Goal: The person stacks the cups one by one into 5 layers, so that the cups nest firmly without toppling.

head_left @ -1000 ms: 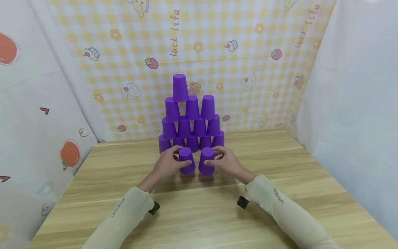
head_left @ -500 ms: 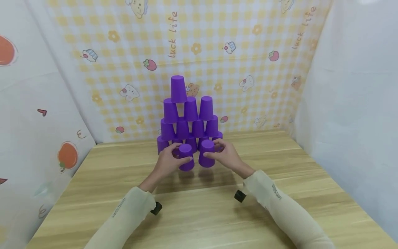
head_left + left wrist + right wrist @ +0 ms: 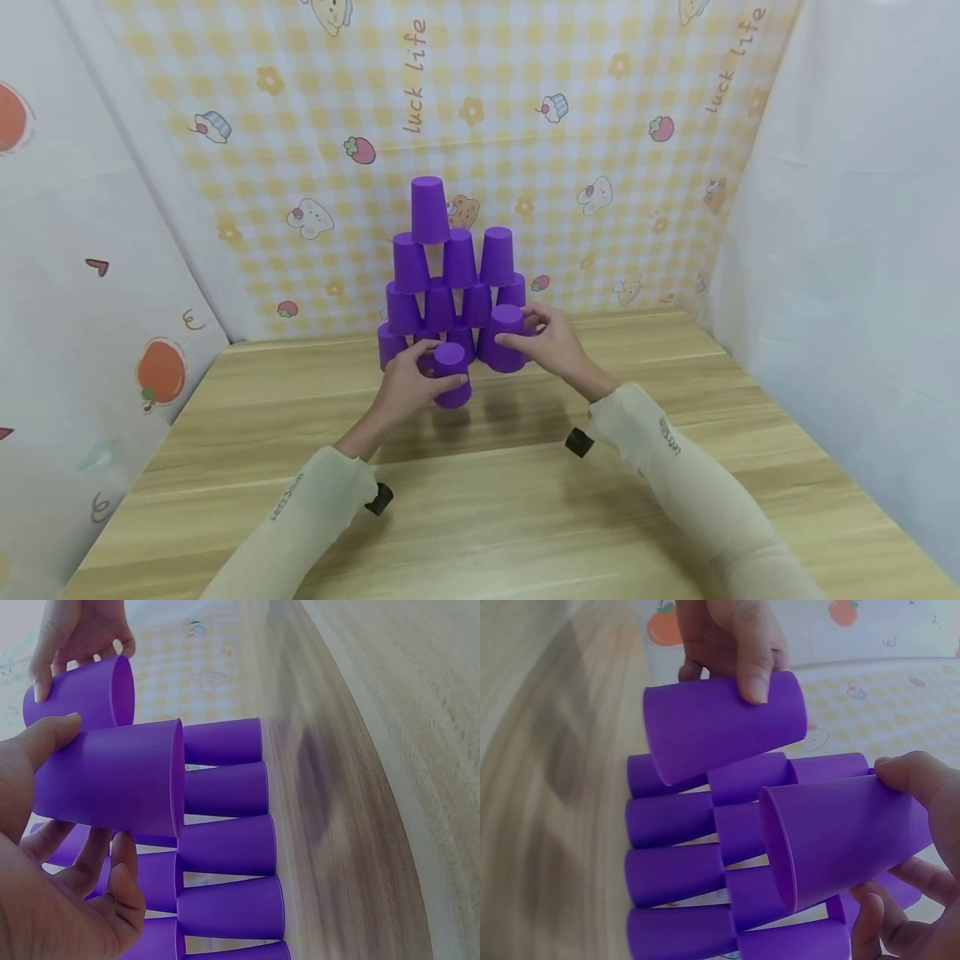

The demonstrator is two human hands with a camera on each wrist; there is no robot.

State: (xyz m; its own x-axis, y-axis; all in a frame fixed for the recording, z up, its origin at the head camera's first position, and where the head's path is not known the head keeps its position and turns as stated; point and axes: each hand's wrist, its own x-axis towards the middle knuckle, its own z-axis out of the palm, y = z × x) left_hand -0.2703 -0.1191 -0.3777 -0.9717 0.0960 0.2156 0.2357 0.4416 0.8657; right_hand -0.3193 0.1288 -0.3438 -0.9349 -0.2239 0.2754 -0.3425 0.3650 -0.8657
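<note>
Between thumb and fingers, my left hand (image 3: 408,385) holds a purple cup (image 3: 452,388), mouth down and raised over the table. My right hand (image 3: 561,345) grips a second purple cup (image 3: 506,348) the same way, higher and farther right. Behind them rises a pyramid of upside-down purple cups. Its bottom row (image 3: 229,844) and second row (image 3: 439,307) have several cups each. Three cups (image 3: 460,258) form the third row, and one top cup (image 3: 430,210) sits over its left pair. The right-hand cup overlaps the pyramid's lower right in the head view, hiding part of it.
A wood-grain table (image 3: 480,517) carries everything. Close behind the pyramid hangs a yellow checked cloth (image 3: 600,150). White cloths stand at the left (image 3: 82,217) and right (image 3: 847,217). A small black device (image 3: 579,442) sits at the right wrist, another (image 3: 380,499) at the left.
Both cups have risen from lower down. The right hand has carried its cup up and toward the pyramid's right side; the left hand has moved only slightly. The pyramid looks unchanged.
</note>
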